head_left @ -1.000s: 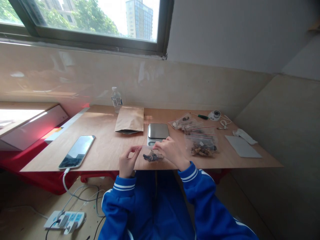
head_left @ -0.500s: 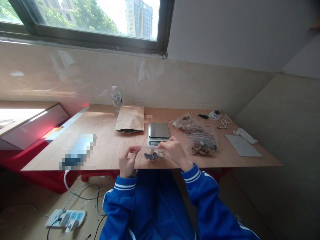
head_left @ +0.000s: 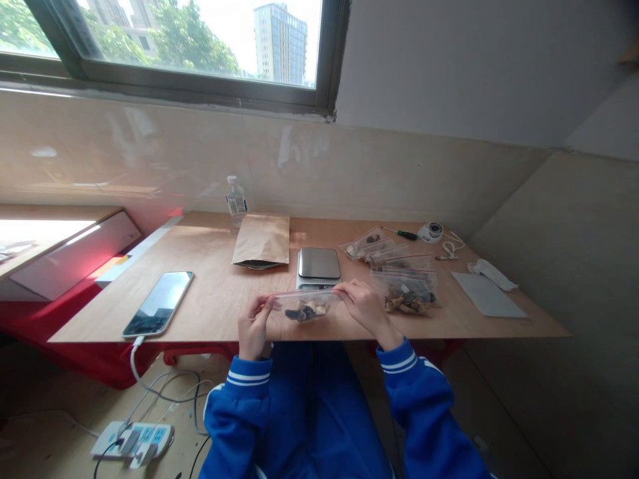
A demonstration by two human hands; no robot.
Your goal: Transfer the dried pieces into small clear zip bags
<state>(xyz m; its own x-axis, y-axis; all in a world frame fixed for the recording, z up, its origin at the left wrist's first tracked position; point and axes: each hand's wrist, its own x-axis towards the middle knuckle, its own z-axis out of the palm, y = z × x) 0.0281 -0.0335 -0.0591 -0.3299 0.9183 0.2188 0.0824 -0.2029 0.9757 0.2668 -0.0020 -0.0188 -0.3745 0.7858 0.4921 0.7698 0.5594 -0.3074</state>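
Observation:
Between my hands is a clear zip bag holding dark and pale dried pieces. My left hand pinches its left top corner. The fingers of my right hand are closed on the right end of the bag's top edge. Just behind the bag lies a small kitchen scale with a bare metal plate; its display is partly covered by the bag. Right of my right hand, filled zip bags with brown dried pieces lie on the table, and more zip bags lie behind them.
A brown paper pouch lies behind my left hand, near a water bottle. At the left is a phone on a cable. On the right are a screwdriver, a white camera and a white sheet.
My right hand has moved right along the bag's top edge to its right corner, and the top edge is now stretched wider. My left hand has barely moved.

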